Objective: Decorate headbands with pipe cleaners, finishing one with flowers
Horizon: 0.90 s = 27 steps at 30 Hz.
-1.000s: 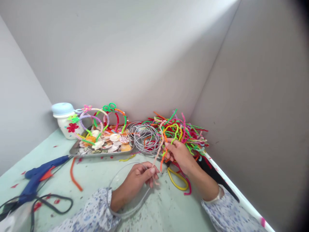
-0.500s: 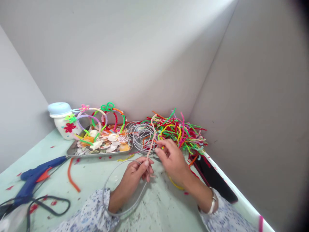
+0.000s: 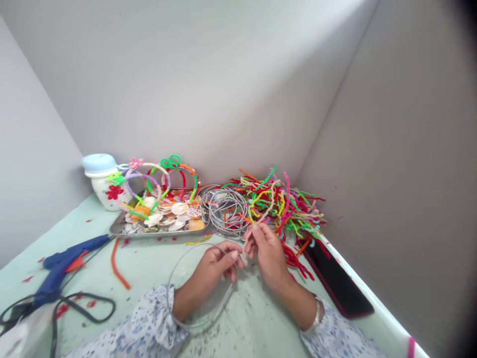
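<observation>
Currently pinching a pale pink pipe cleaner (image 3: 269, 204) with both hands, front centre of the table (image 3: 261, 318)

Grip 1: left hand (image 3: 214, 266), closed narrow, thumb and forefinger on the bottom end, also on the rim of a clear hoop (image 3: 222, 304). Grip 2: right hand (image 3: 266, 248), closed narrow too, fingertips nipping the stem just above the first grip, hands just beside each other

Long axis of the pale pink pipe cleaner: up and slightly right, away from the body. Bottom end at the fingers, free tip wavy, pointing toward the back wall, ending over the pile of coloured pipe cleaners (image 3: 294, 209)

Clear hoop lying roughly flat, left wrist through it

Behind the hands: bundle of bare wire hoops (image 3: 223, 211), touching the pile on its right. Left of that: metal tray (image 3: 119, 229) full of shells (image 3: 179, 209), decorated hoops (image 3: 164, 171) standing upright in it. White jar (image 3: 104, 186) with blue lid behind the tray's left corner

Far left: blue glue gun (image 3: 63, 261), nozzle toward the tray, black cord (image 3: 93, 311) trailing near the front edge. Between glue gun and left hand: loose orange pipe cleaner (image 3: 119, 268), long axis front to back

By the right wall: black phone (image 3: 337, 283), flat, just right of the right forearm
</observation>
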Tool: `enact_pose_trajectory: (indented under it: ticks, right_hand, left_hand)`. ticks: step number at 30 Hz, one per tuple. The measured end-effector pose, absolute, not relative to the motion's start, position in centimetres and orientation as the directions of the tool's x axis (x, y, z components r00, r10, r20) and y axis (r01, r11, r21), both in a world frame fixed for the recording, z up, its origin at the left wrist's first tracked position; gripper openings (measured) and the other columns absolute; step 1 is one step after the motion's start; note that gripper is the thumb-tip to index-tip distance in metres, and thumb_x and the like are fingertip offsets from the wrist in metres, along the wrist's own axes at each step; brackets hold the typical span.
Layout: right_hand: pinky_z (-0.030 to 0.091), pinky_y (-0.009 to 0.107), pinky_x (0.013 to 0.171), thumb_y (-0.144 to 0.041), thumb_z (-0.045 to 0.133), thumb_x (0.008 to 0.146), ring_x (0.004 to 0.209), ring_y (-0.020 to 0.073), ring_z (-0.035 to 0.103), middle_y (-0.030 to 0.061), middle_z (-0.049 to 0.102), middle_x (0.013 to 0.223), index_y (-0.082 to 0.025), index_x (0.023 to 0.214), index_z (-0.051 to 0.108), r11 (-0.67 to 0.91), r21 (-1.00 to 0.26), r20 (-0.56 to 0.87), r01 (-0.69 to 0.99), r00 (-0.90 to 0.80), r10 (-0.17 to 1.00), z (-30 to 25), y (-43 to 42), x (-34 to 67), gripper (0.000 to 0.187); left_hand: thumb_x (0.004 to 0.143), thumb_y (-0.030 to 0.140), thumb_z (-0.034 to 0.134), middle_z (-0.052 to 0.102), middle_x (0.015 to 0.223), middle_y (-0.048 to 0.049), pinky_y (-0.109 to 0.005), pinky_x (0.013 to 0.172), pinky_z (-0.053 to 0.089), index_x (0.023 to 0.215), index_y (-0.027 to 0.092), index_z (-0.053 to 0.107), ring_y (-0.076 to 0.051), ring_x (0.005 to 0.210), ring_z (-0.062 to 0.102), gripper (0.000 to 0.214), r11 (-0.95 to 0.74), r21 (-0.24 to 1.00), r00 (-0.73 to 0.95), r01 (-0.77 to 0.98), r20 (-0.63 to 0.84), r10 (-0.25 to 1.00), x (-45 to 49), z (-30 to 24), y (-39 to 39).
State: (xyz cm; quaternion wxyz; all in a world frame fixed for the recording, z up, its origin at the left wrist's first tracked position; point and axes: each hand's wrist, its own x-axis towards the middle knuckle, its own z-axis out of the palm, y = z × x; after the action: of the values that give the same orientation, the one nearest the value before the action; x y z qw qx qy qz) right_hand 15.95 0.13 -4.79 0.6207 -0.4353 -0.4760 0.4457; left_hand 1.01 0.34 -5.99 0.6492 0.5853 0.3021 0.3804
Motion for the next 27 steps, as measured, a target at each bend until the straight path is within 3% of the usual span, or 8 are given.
enact_pose_trajectory:
  ticks: [7, 10, 12, 15, 17, 20, 23, 27]
  right_hand:
    - [0.041, 0.021, 0.046, -0.043, 0.047, 0.090, 0.046, 0.0107, 0.051, -0.0031, 0.055, 0.055, -0.019, 0.077, 0.051, 0.246, -0.964, 0.231, -0.096, 0.148, 0.962, -5.1, -0.1, 15.6, 0.027]
    - [0.040, 0.021, 0.047, -0.043, 0.048, 0.090, 0.049, 0.0109, 0.052, -0.0027, 0.056, 0.058, -0.020, 0.076, 0.052, 0.268, -0.962, 0.254, -0.059, 0.175, 0.951, -4.6, -0.3, 15.8, 0.027]
    - [0.040, 0.021, 0.047, -0.042, 0.046, 0.090, 0.050, 0.0108, 0.052, -0.0028, 0.056, 0.058, -0.020, 0.076, 0.052, 0.294, -0.953, 0.276, -0.071, 0.190, 0.942, -3.8, -0.4, 16.1, 0.027]
    - [0.038, 0.020, 0.046, -0.040, 0.047, 0.091, 0.047, 0.0097, 0.049, -0.0032, 0.055, 0.056, -0.020, 0.076, 0.052, 0.329, -0.935, 0.307, -0.134, 0.166, 0.937, -2.1, -0.6, 16.6, 0.025]
    - [0.036, 0.020, 0.043, -0.038, 0.048, 0.090, 0.045, 0.0087, 0.047, -0.0031, 0.055, 0.058, -0.020, 0.076, 0.053, 0.326, -0.921, 0.305, -0.211, 0.129, 0.944, -1.0, -0.7, 16.8, 0.023]
    - [0.034, 0.020, 0.041, -0.037, 0.050, 0.089, 0.042, 0.0077, 0.045, -0.0032, 0.054, 0.059, -0.019, 0.073, 0.054, 0.248, -0.930, 0.257, -0.271, 0.004, 0.966, -0.1, -1.0, 16.8, 0.024]
    - [0.034, 0.019, 0.041, -0.038, 0.051, 0.088, 0.041, 0.0073, 0.044, -0.0037, 0.054, 0.055, -0.019, 0.072, 0.055, 0.180, -0.955, 0.209, -0.237, -0.103, 0.972, -0.2, -1.1, 16.6, 0.025]
    - [0.037, 0.019, 0.044, -0.040, 0.051, 0.088, 0.043, 0.0087, 0.047, -0.0040, 0.053, 0.051, -0.018, 0.072, 0.054, 0.191, -0.980, 0.197, -0.065, -0.109, 0.974, -1.0, -0.9, 16.2, 0.027]
  left_hand:
    - [0.074, 0.034, 0.067, 0.059, 0.067, -0.0003, -0.020, 0.045, 0.035, 0.084, 0.014, 0.061, -0.007, 0.047, 0.046, 0.023, 0.053, 0.992, 0.495, -0.111, 0.008, 0.869, 1.5, -5.6, 0.2]
    - [0.075, 0.028, 0.064, 0.053, 0.059, 0.0027, -0.020, 0.046, 0.034, 0.079, 0.015, 0.061, -0.007, 0.046, 0.042, 0.014, 0.015, 1.000, 0.499, -0.021, -0.002, 0.867, 1.5, -5.8, 0.0]
    - [0.078, 0.020, 0.056, 0.054, 0.062, 0.0020, -0.021, 0.049, 0.036, 0.085, 0.016, 0.062, -0.009, 0.049, 0.045, 0.011, -0.061, 0.995, 0.509, 0.078, 0.013, 0.861, 1.4, -6.1, -0.2]
    - [0.075, 0.006, 0.045, 0.061, 0.088, -0.0037, -0.026, 0.069, 0.043, 0.098, 0.020, 0.064, -0.015, 0.075, 0.055, 0.032, -0.321, 0.927, 0.540, 0.195, 0.171, 0.824, 1.0, -6.3, -0.8]
    - [0.075, 0.005, 0.043, 0.060, 0.102, -0.0061, -0.028, 0.081, 0.042, 0.104, 0.023, 0.065, -0.018, 0.089, 0.056, 0.040, -0.469, 0.858, 0.592, 0.209, 0.270, 0.759, 0.9, -6.3, -1.3]
    - [0.078, 0.005, 0.043, 0.058, 0.106, -0.0068, -0.028, 0.083, 0.042, 0.107, 0.025, 0.065, -0.019, 0.092, 0.056, 0.042, -0.544, 0.808, 0.654, 0.227, 0.287, 0.699, 0.9, -6.1, -1.8]
    - [0.081, 0.009, 0.044, 0.060, 0.100, -0.0070, -0.029, 0.083, 0.041, 0.098, 0.023, 0.068, -0.019, 0.091, 0.056, 0.032, -0.497, 0.838, 0.615, 0.227, 0.272, 0.740, 1.0, -6.0, -1.6]
    - [0.083, 0.023, 0.050, 0.061, 0.079, -0.0041, -0.025, 0.065, 0.042, 0.083, 0.017, 0.065, -0.015, 0.069, 0.054, 0.017, -0.196, 0.980, 0.509, 0.029, 0.154, 0.847, 0.9, -5.5, -0.7]
